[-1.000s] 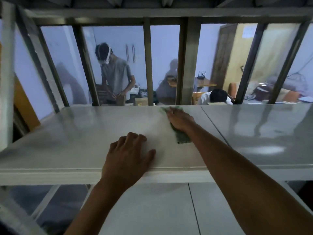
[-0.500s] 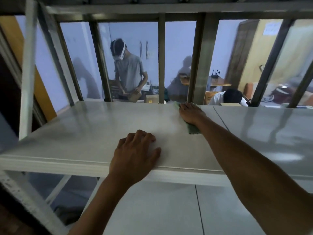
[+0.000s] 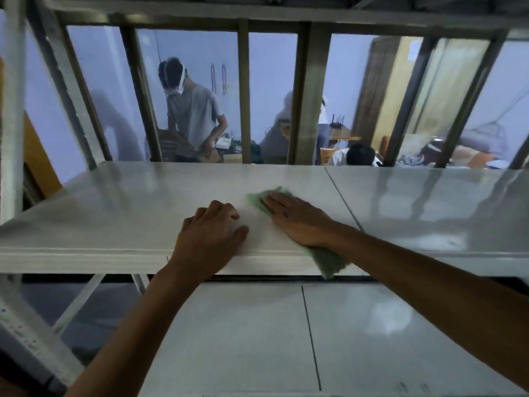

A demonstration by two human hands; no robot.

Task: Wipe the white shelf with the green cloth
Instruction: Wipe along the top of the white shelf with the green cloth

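Observation:
The white shelf [image 3: 120, 213] spans the view at chest height, glossy, with a seam right of centre. My right hand [image 3: 297, 219] lies flat on the green cloth [image 3: 329, 260], pressing it onto the shelf near the front edge; one end of the cloth shows beyond the fingertips, the other hangs over the shelf's front lip. My left hand [image 3: 210, 233] rests on the shelf just left of the cloth, fingers curled, holding nothing.
A lower white shelf [image 3: 243, 333] lies below. Metal uprights [image 3: 306, 96] and a top rail frame the rack. Behind it a person in a grey shirt [image 3: 191, 110] stands, and others sit at desks. A rack post [image 3: 11, 110] rises at left.
My right hand has dragged the cloth from the shelf's back edge toward the front edge, so the cloth now overhangs the lip. My left hand stayed in place.

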